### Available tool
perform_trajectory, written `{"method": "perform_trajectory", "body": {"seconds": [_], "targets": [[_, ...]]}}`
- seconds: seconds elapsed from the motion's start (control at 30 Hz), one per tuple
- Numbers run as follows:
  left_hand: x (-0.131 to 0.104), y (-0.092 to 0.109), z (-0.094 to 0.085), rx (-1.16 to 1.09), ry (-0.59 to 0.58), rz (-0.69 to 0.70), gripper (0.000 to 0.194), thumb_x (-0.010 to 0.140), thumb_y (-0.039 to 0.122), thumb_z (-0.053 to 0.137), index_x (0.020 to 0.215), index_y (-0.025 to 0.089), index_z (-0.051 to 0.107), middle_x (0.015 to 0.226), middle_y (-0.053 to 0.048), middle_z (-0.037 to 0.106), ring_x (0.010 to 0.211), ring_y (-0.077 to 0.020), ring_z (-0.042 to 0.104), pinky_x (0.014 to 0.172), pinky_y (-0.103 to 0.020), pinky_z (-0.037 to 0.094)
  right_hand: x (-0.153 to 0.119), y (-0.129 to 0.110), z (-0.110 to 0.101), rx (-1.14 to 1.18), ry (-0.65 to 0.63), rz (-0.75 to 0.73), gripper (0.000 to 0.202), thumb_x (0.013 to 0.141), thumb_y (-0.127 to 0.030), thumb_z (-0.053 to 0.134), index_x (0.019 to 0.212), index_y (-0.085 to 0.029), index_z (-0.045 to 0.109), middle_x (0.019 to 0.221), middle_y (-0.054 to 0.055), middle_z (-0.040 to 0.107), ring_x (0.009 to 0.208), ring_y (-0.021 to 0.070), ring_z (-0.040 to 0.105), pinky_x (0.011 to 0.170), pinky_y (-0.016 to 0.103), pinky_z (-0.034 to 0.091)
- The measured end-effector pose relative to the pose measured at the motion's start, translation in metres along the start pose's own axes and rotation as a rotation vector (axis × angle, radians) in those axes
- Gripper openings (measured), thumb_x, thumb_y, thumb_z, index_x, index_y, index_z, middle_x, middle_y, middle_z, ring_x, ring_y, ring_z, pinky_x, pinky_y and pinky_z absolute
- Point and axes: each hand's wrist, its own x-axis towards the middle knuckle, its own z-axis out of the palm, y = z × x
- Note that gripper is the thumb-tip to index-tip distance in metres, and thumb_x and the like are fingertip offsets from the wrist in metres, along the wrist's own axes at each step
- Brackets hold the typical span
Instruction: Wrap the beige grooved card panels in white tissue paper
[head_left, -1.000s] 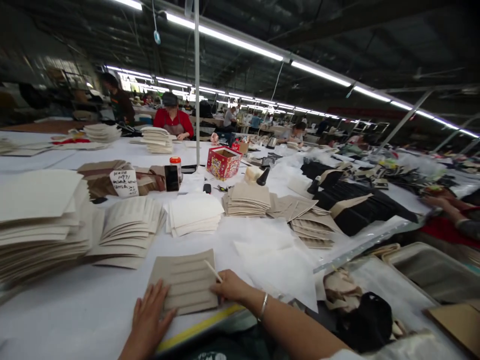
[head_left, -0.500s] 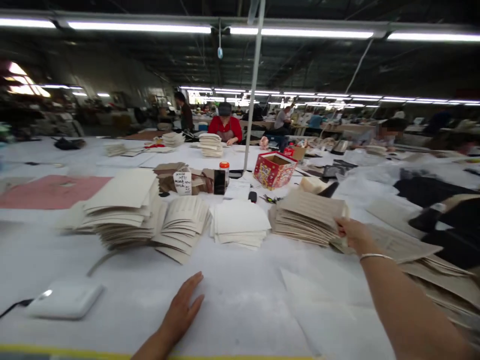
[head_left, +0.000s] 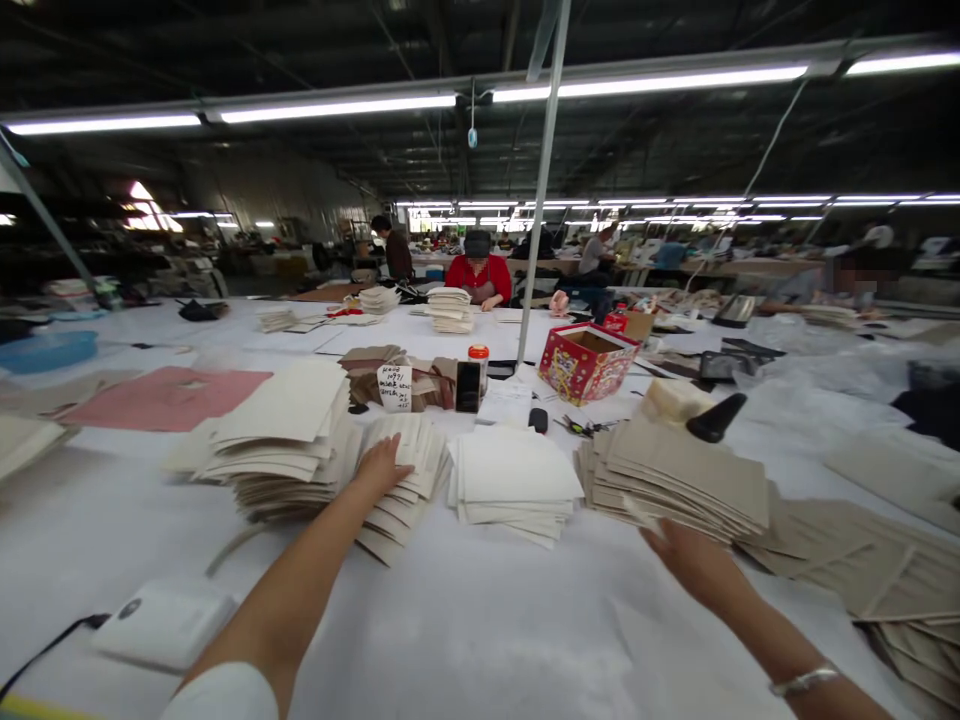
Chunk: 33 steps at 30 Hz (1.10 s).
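My left hand (head_left: 382, 468) rests with its fingers apart on a fanned pile of pale sheets (head_left: 409, 500). Left of it stands a taller stack of cream sheets (head_left: 277, 410). In front of the grey-beige stack (head_left: 675, 465), my right hand (head_left: 686, 560) pinches a small pale piece (head_left: 639, 512) between its fingertips. Between the two hands lies a stack of white sheets (head_left: 517, 470). More beige sheets (head_left: 862, 550) spread out at the right.
A white device (head_left: 163, 622) with a black cable lies at the lower left. Behind the stacks are a phone (head_left: 468, 387), a red box (head_left: 585, 362) and a pole (head_left: 544, 190). A person in red (head_left: 478, 272) sits across the table.
My left hand has moved from the bare tabletop up onto the fanned pile. My right hand has left the corner of the beige stack and come nearer, now with a pale piece. The view has shifted.
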Motion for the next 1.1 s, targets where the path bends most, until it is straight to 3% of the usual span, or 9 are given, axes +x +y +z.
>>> {"method": "perform_trajectory", "body": {"seconds": [0.1, 0.2, 0.37, 0.53, 0.63, 0.8, 0.87, 0.97, 1.1], "targets": [[0.012, -0.001, 0.006, 0.019, -0.088, 0.029, 0.042, 0.079, 0.041, 0.052, 0.107, 0.010, 0.055, 0.107, -0.017, 0.060, 0.101, -0.0267, 0.055, 0.085, -0.038, 0.041, -0.014, -0.029, 0.024, -0.056, -0.115, -0.033, 0.032, 0.086, -0.037, 0.039, 0.099, -0.015, 0.057, 0.095, 0.016, 0.061, 0.091, 0.0253, 0.059, 0.077, 0.033, 0.042], [0.012, -0.003, 0.008, 0.042, -0.119, 0.055, 0.034, 0.083, 0.041, 0.050, 0.101, 0.013, 0.057, 0.099, -0.010, 0.062, 0.092, -0.0209, 0.058, 0.082, -0.040, 0.043, -0.012, -0.042, 0.036, -0.053, -0.179, 0.017, 0.034, 0.085, -0.029, 0.042, 0.112, -0.010, 0.051, 0.098, 0.017, 0.059, 0.090, 0.0228, 0.060, 0.075, 0.030, 0.042], [0.007, -0.006, -0.016, 0.023, -0.064, 0.048, 0.028, 0.089, 0.029, 0.038, 0.097, 0.014, 0.060, 0.092, -0.009, 0.066, 0.088, -0.0201, 0.060, 0.081, -0.038, 0.044, 0.001, -0.066, 0.036, -0.028, -0.195, 0.072, 0.040, 0.084, -0.017, 0.039, 0.122, -0.003, 0.041, 0.108, 0.022, 0.053, 0.095, 0.0230, 0.058, 0.075, 0.029, 0.042], [-0.059, -0.003, -0.038, -0.060, 0.106, 0.070, 0.042, 0.088, 0.025, 0.024, 0.121, 0.016, 0.049, 0.124, -0.008, 0.054, 0.114, -0.0205, 0.049, 0.098, -0.032, 0.035, -0.001, -0.079, 0.033, -0.031, -0.207, 0.076, 0.031, 0.085, -0.015, 0.037, 0.111, -0.004, 0.050, 0.109, 0.023, 0.051, 0.091, 0.0235, 0.058, 0.075, 0.031, 0.042], [-0.138, -0.002, -0.015, -0.295, 0.222, 0.234, 0.041, 0.087, 0.031, 0.026, 0.116, 0.022, 0.054, 0.122, -0.003, 0.056, 0.115, -0.0206, 0.048, 0.101, -0.037, 0.036, -0.006, -0.077, 0.030, -0.033, -0.197, 0.092, 0.031, 0.086, -0.016, 0.036, 0.111, -0.006, 0.050, 0.109, 0.022, 0.051, 0.091, 0.0219, 0.058, 0.074, 0.030, 0.042], [-0.232, -0.002, 0.063, -0.461, 0.068, 0.822, 0.029, 0.085, 0.024, 0.042, 0.108, 0.029, 0.057, 0.117, -0.002, 0.059, 0.114, -0.0187, 0.050, 0.102, -0.042, 0.033, -0.011, -0.079, 0.018, -0.054, -0.182, 0.098, 0.031, 0.086, -0.017, 0.036, 0.111, -0.007, 0.052, 0.107, 0.020, 0.053, 0.091, 0.0229, 0.057, 0.073, 0.031, 0.043], [-0.238, 0.000, 0.078, -0.401, 0.067, 0.955, 0.036, 0.085, 0.014, 0.041, 0.115, 0.031, 0.052, 0.121, -0.001, 0.057, 0.115, -0.0160, 0.048, 0.101, -0.037, 0.035, -0.011, -0.086, 0.011, -0.069, -0.178, 0.086, 0.029, 0.085, -0.015, 0.037, 0.106, -0.005, 0.055, 0.104, 0.021, 0.054, 0.090, 0.0256, 0.057, 0.072, 0.034, 0.043], [-0.225, 0.005, 0.074, -0.291, 0.032, 1.032, 0.039, 0.085, 0.012, 0.042, 0.118, 0.030, 0.049, 0.123, -0.002, 0.054, 0.116, -0.0169, 0.047, 0.100, -0.035, 0.035, -0.010, -0.113, -0.001, -0.082, -0.125, 0.008, 0.028, 0.085, -0.012, 0.035, 0.102, -0.007, 0.057, 0.106, 0.021, 0.053, 0.097, 0.0275, 0.052, 0.078, 0.038, 0.039], [-0.205, 0.019, 0.056, -0.251, -0.014, 0.994, 0.034, 0.085, 0.014, 0.044, 0.114, 0.029, 0.053, 0.120, -0.003, 0.057, 0.112, -0.0177, 0.051, 0.097, -0.034, 0.040, -0.005, -0.174, -0.007, -0.051, 0.052, -0.419, 0.025, 0.087, -0.012, 0.035, 0.102, -0.014, 0.054, 0.106, 0.014, 0.053, 0.099, 0.0223, 0.047, 0.082, 0.033, 0.035]]}}
